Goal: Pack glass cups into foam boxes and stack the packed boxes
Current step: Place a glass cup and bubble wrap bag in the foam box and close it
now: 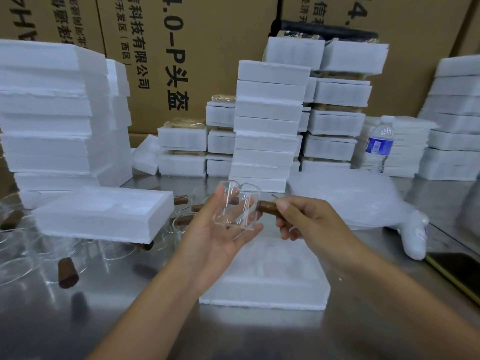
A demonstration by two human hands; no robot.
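A clear glass cup [240,205] with a brown wooden handle [268,207] hangs above the table's middle. My right hand [304,219] pinches the handle. My left hand [220,235] lies palm up under the cup, its straight fingers touching the glass from below. Directly beneath, a white foam box [267,276] lies flat on the steel table. Another foam box [104,214] rests on top of several loose glass cups [31,255] at the left. A tall stack of foam boxes [267,126] rises behind the cup.
More foam stacks stand at the far left [52,113], back right [340,105] and far right [454,120]. A water bottle [379,144] stands at the right. A bag of white foam sheets [350,201] lies right of my hands. Cardboard cartons [194,48] form the back wall.
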